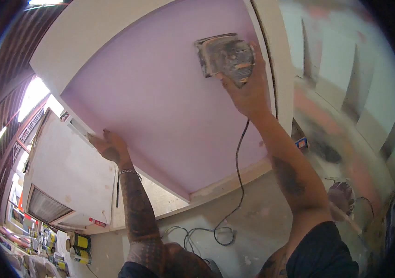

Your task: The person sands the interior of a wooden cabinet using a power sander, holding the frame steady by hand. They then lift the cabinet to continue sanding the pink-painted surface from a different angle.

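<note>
- Far left, low down, a row of yellow-banded cans [81, 241] stands on the floor beside a white cabinet [68, 171] with a vent in its side.
- The left hand [109, 146] is curled over the near left edge of the panel [160, 102], fingers wrapped round the rim, bracing it. There is a chain bracelet [129, 172] on that wrist.
- The panel is a big flat board painted pale lilac with a white border, tilted, running from the upper left across to the right of the scene. The surface looks matt and even, with no gloss that I can see.
- A black cord [237, 176] drops from the right wrist area and loops on the dusty floor [234, 231] near the person.
- The right hand [248, 92] is closed round a sander [225, 55], gripping it from below, with its pad held flat against the panel near the far right edge.
- The sander is boxy, grey and caked in dust.
- To my eye, the thing to do well here is to keep the pad flat, not tipped on a corner, press lightly, move in steady overlapping passes, and keep the cord clear of the pad while the left hand holds the board steady.
- Further right, the floor is blotched with pink and white dust, and white boards [341, 60] lean against the wall.
</note>
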The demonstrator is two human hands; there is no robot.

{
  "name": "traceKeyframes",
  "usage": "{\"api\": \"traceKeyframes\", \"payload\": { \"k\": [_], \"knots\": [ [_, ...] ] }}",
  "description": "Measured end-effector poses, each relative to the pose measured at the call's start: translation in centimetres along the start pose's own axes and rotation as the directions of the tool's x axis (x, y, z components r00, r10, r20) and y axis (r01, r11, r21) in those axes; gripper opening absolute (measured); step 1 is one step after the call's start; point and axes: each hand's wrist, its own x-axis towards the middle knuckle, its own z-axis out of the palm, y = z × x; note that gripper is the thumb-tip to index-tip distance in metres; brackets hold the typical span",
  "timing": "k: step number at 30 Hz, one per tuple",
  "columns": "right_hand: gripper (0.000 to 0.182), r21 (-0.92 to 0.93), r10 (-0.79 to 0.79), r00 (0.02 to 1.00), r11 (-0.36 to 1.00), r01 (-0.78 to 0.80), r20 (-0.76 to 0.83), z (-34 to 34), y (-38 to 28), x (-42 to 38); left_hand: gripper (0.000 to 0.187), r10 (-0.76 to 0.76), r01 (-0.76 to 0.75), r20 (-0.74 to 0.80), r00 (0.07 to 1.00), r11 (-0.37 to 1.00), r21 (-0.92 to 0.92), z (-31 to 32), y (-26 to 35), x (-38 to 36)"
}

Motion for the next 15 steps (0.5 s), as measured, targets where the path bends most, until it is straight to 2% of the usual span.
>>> {"api": "traceKeyframes", "payload": {
  "k": [1, 2, 3, 4, 5, 6, 8, 10, 12, 13, 15],
  "knots": [
    [0.101, 0.001, -0.083, 0.996, 0.997, 0.083, 0.011, 0.1, 0.0, -0.2, 0.062, 0.002, -0.002, 0.009, 1.0, 1.0, -0.007, 1.1, -2.0, 0.0],
    [0.1, 0.001, -0.166, 0.986, 0.986, 0.166, 0.021, 0.1, 0.0, -0.4, 0.063, -0.038, 0.05, 0.044, 0.998, 0.949, -0.312, 3.2, -5.8, 0.2],
    [0.1, -0.012, -0.162, 0.987, 0.987, 0.162, 0.019, -0.1, 0.0, -0.7, 0.064, -0.068, 0.11, 0.092, 0.993, 0.804, -0.585, 4.5, -7.6, 0.0],
    [0.1, -0.017, -0.141, 0.986, 0.99, 0.142, 0.084, -0.3, -0.2, -1.0, 0.064, -0.066, 0.114, 0.102, 0.993, 0.798, -0.592, 2.9, -4.8, 0.0],
    [0.099, -0.022, -0.118, 0.982, 0.992, 0.123, 0.147, -0.7, -0.3, -1.3, 0.065, -0.145, 0.198, 0.157, 0.977, 0.895, -0.399, -0.4, 0.4, 0.8],
    [0.099, -0.033, -0.114, 0.983, 0.992, 0.12, 0.145, -1.0, -0.3, -1.6, 0.065, -0.231, 0.266, 0.192, 0.954, 0.946, -0.183, -2.3, 3.4, 1.1],
    [0.097, -0.018, -0.084, 0.96, 0.996, 0.093, 0.268, -1.4, -0.3, -2.2, 0.065, -0.194, 0.222, 0.165, 0.967, 0.959, -0.176, -1.6, 2.2, 0.8],
    [0.096, -0.02, -0.059, 0.958, 0.998, 0.067, 0.282, -1.8, -0.3, -2.9, 0.065, -0.158, 0.179, 0.131, 0.979, 0.97, -0.164, -0.6, 0.6, 0.7],
    [0.096, -0.021, -0.035, 0.953, 0.999, 0.043, 0.301, -2.2, -0.2, -3.2, 0.063, -0.073, 0.097, 0.073, 0.995, 0.902, -0.42, -0.3, 0.3, 0.6],
    [0.097, -0.036, -0.014, 0.942, 0.999, 0.027, 0.335, -2.6, -0.1, -3.3, 0.063, -0.075, 0.1, 0.075, 0.994, 0.902, -0.421, -0.6, 0.6, 0.6],
    [0.097, -0.053, 0.008, 0.93, 0.999, 0.012, 0.367, -3.2, 0.7, -3.8, 0.062, -0.134, 0.152, 0.132, 0.982, 0.979, -0.137, -1.3, 1.4, 0.8]
  ]
}}
